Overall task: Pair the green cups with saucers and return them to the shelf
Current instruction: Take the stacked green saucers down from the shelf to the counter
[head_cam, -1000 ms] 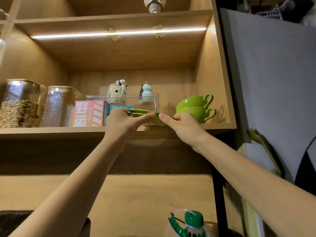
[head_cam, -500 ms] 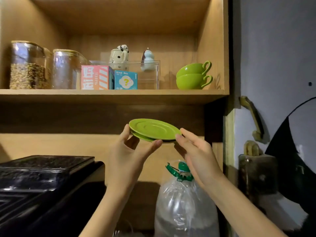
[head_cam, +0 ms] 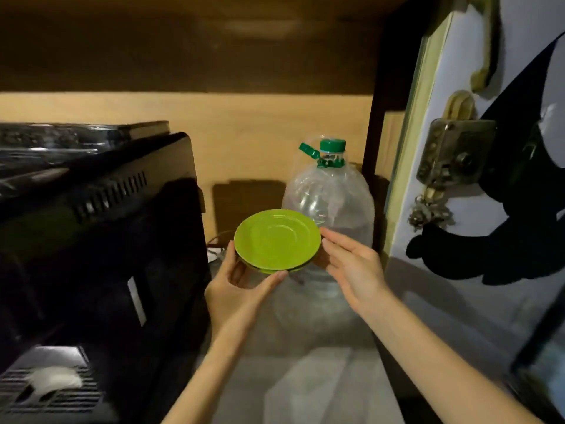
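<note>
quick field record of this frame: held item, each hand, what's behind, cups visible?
held item: green saucers, two stacked, roughly level
left hand: holds the stack's left and near edge, thumb at the rim, fingers underneath
right hand: fingers straight, fingertips at the stack's right rim
behind: clear plastic water jug with a green cap
left of the saucers: black appliance
right: door with brass lock
cups: none in view

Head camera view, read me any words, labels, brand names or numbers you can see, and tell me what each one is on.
No readable text in this view.
Green saucers, held in the left hand and right hand: plain, no print.
Clear plastic bottle: no label visible.
Black appliance: no legible marking; too dark and blurred.
</note>
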{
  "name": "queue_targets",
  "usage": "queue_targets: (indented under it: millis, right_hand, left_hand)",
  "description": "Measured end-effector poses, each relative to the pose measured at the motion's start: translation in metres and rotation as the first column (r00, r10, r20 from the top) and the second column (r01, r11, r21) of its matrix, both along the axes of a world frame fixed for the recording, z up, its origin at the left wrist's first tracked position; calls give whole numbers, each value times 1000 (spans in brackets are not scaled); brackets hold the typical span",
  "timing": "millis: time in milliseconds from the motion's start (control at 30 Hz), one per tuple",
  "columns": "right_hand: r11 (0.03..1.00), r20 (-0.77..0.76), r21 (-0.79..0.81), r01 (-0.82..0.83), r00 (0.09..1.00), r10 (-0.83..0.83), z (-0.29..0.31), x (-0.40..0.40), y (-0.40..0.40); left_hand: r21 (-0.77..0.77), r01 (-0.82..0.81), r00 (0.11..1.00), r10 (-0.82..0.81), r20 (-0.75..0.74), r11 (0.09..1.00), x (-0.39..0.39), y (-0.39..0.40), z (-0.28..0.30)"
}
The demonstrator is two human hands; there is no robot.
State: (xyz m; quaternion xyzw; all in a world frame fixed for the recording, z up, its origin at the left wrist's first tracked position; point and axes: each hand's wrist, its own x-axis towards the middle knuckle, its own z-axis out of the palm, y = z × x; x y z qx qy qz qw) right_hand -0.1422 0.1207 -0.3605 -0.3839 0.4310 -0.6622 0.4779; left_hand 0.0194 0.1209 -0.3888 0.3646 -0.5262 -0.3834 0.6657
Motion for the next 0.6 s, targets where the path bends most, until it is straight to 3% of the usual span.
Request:
queue_targets:
  millis: [333,600]
  right_hand:
    - [951,111,301,-76,993,44,-125,21,23]
    - [886,132,454,-97,990,40,-187,40,23]
  left_hand:
    - [244,-59,964,-8,266,968,30,45,-125]
    - [384,-124,905,-54,421,915,49,49,-179]
